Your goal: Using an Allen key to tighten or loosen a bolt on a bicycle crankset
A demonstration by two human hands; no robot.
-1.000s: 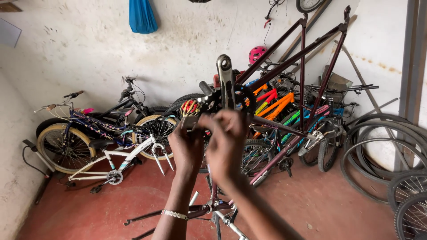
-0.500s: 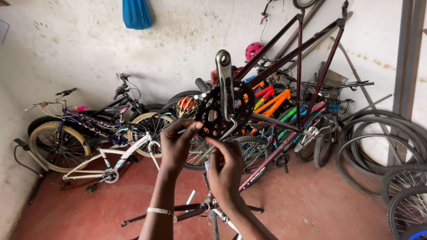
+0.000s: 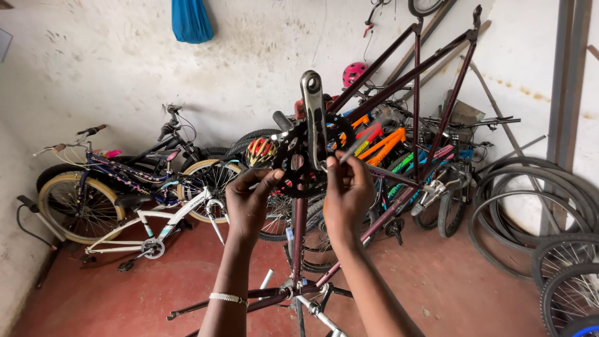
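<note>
- Chainring (image 3: 299, 163), black and toothed, sits between both hands on the upturned maroon frame (image 3: 430, 100).
- Left hand (image 3: 248, 201): fingers curled, tips touching the ring's left edge.
- Right hand (image 3: 347, 196): fingers pinch a thin tool (image 3: 353, 148) beside the silver crank arm (image 3: 314, 118).

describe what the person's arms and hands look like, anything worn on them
Both arms are bare up to the bottom edge of the picture, with no sleeves showing and no gloves. The left hand has a thin, pale beaded bracelet around its wrist. The right hand and its wrist carry nothing: no watch, band or ring can be made out.
</note>
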